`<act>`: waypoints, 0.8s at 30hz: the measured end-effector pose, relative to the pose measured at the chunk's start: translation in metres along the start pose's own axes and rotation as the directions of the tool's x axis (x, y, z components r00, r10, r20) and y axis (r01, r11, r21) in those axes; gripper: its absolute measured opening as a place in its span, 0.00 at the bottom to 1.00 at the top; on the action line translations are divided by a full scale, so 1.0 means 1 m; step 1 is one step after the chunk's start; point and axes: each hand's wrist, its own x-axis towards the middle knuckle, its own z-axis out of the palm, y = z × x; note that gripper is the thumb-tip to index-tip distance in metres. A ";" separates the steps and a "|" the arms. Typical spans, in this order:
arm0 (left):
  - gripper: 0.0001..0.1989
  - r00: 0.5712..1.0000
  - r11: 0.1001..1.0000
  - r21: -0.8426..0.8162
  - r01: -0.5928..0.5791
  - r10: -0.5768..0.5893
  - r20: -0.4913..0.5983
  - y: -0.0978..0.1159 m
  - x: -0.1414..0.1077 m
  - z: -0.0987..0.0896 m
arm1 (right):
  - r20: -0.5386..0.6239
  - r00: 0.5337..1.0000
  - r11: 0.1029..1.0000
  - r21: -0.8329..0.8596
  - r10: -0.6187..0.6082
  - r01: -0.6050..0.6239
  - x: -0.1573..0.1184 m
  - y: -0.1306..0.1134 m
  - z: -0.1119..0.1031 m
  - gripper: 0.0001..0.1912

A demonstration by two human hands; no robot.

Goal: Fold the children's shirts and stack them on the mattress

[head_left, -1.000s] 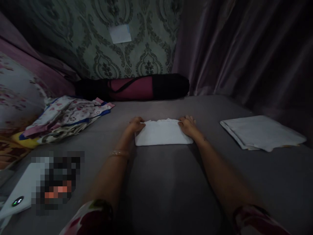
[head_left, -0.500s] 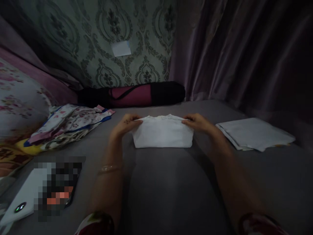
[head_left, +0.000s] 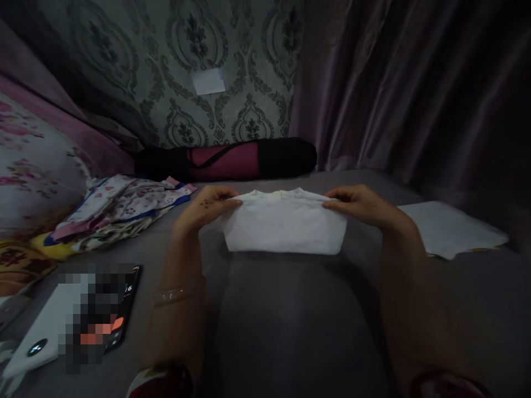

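Note:
A folded white cloth [head_left: 284, 226] hangs between my two hands above the grey sheet, its upper edge level and its lower edge nearly straight. My left hand [head_left: 213, 204] pinches its upper left corner between thumb and fingers. At the upper right corner, my right hand [head_left: 357, 204] pinches it in the same way. A small pale yellowish patch shows at the middle of the top edge.
Patterned clothes [head_left: 124, 207] lie heaped at the left, behind two phones [head_left: 45, 326], partly pixelated. Another folded white cloth [head_left: 452, 226] rests on the grey sheet [head_left: 290, 331] at the right. A black and maroon bag [head_left: 226, 161] lies along the wall.
My right hand has moved to the right and my left hand slightly left. The white cloth now looks wider and tauter. My right forearm now covers part of the other folded cloth.

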 end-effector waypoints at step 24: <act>0.13 0.929 0.934 0.357 -0.006 -0.127 0.348 -0.027 0.011 0.019 | 0.325 0.932 0.967 -0.243 0.158 -0.080 0.031 0.042 0.043 0.19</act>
